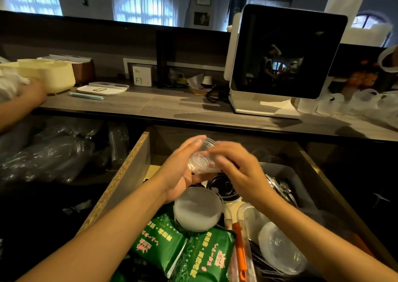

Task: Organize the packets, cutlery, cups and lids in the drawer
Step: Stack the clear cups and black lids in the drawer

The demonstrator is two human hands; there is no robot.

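At nine o'clock, another person's forearm [20, 107] reaches toward a cream plastic tub [46, 74] on the grey counter [150, 107]. Below, the open wooden drawer [129, 174] holds green printed packets [170, 245] at six o'clock, with a frosted round lid [197, 211] just above them. At the centre, the left hand [183, 170] cradles a stack of small clear plastic cups [202, 159] from below, fingers curled round it; the right hand [239, 167] grips the same stack from the top, fingers bent over it. Beneath them lies a black round lid [221, 186]. An orange-handled tool [240, 251] lies at five o'clock beside a clear domed lid [282, 251]. At four o'clock, metal cutlery [282, 189] sits in a grey tray [301, 182]. A white-framed dark screen [282, 51] stands at one o'clock.
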